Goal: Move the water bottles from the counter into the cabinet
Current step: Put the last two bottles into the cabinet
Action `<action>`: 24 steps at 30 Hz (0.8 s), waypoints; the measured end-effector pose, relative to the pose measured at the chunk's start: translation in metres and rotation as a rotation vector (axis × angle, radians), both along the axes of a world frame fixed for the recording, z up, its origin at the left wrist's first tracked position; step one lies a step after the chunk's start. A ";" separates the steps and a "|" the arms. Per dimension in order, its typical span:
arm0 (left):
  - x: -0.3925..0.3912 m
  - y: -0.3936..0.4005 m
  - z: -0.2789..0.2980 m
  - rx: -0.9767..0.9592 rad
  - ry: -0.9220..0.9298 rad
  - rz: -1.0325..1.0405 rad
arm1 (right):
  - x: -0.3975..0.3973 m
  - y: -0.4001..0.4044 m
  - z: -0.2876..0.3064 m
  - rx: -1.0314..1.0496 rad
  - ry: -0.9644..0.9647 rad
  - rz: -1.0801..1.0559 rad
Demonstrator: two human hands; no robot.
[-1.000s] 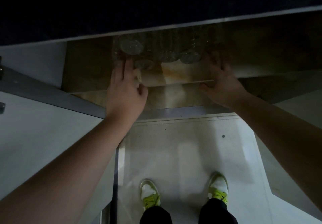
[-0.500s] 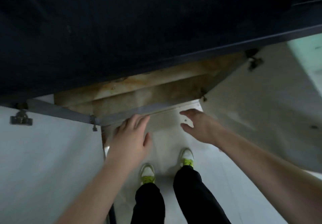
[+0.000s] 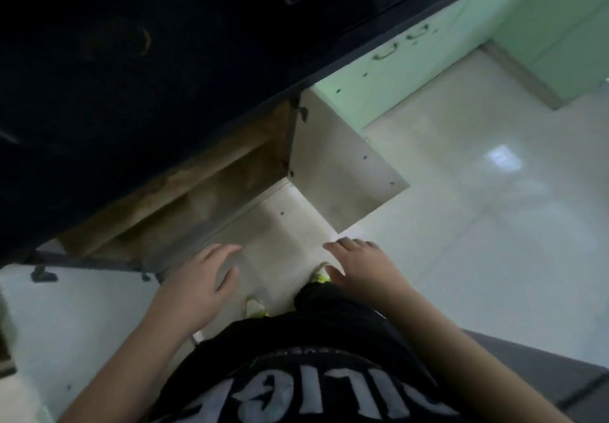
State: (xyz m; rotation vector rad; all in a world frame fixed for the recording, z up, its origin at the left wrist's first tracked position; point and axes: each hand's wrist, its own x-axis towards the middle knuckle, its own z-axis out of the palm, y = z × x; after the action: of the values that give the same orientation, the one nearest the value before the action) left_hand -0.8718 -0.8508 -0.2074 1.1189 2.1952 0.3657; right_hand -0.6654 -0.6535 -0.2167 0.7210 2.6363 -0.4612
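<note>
The open cabinet (image 3: 211, 188) sits under the dark counter (image 3: 131, 76), its brown inside dim and blurred. No water bottles show in this frame; the counter's edge hides the cabinet's depth. My left hand (image 3: 197, 284) hovers in front of the cabinet's lower edge, fingers spread, holding nothing. My right hand (image 3: 359, 266) hovers to the right of it above my shoes, fingers apart and empty too.
The right cabinet door (image 3: 339, 172) stands swung out over the glossy white floor (image 3: 478, 208). The left door (image 3: 75, 307) is open at my left. Green cabinet fronts (image 3: 412, 60) run along the counter to the right. A grey surface (image 3: 543, 370) lies behind my right arm.
Both hands have drawn back out of the cabinet, away from the bottles. My view has risen and swung right, so the bottles are out of sight and the counter top fills the upper frame.
</note>
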 end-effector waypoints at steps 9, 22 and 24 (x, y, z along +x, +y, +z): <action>0.049 0.109 0.052 0.006 0.292 -0.407 | 0.107 0.010 0.023 0.212 0.199 -0.322; 0.280 0.338 0.070 0.268 0.377 -0.933 | 0.293 0.135 0.036 0.403 0.247 -0.820; 0.302 0.362 0.078 0.302 0.382 -0.933 | 0.309 0.157 0.041 0.415 0.263 -0.893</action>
State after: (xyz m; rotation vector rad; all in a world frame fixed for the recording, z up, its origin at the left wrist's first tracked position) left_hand -0.5694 -0.4884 -0.1298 2.3645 1.6628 0.0605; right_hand -0.3562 -0.4961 -0.1760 2.1120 2.5217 -0.2245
